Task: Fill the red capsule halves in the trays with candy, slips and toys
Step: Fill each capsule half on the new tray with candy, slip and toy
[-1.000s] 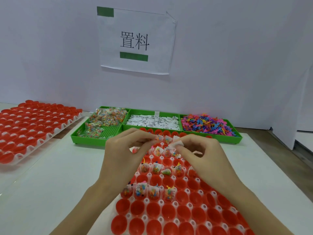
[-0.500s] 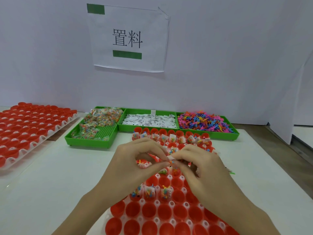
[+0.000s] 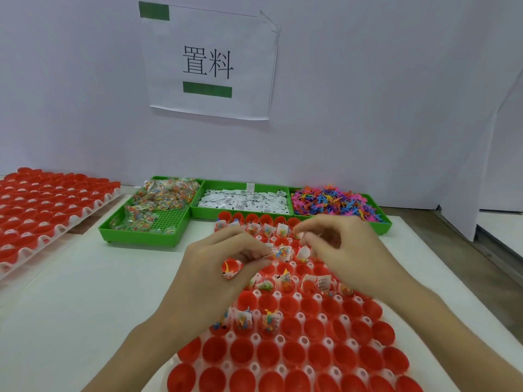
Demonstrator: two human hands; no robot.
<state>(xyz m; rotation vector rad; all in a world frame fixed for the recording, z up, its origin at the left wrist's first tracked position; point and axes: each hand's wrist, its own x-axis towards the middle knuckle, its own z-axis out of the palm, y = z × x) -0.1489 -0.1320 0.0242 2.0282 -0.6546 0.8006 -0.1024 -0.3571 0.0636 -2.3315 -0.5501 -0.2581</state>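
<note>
A white tray (image 3: pixel 280 339) of red capsule halves (image 3: pixel 268 355) lies in front of me. Its far rows and three halves in a nearer row hold candy packets, slips and toys. My left hand (image 3: pixel 215 273) hovers over the tray's left side and pinches a small candy packet (image 3: pixel 283 253) between thumb and forefinger. My right hand (image 3: pixel 348 256) is over the tray's right side with curled fingers, and a white slip (image 3: pixel 304 252) shows at its thumb. The hands are a short gap apart.
Three green bins stand behind the tray: candy packets (image 3: pixel 158 210), white slips (image 3: pixel 243 200), coloured plastic toys (image 3: pixel 334 203). A second tray of red halves (image 3: pixel 42 210) lies at the far left. A paper sign (image 3: pixel 209 63) hangs on the white wall.
The hands, joined at their fingertips over the tray's middle half a second ago, have drawn apart. The right hand has moved to the right and away from me.
</note>
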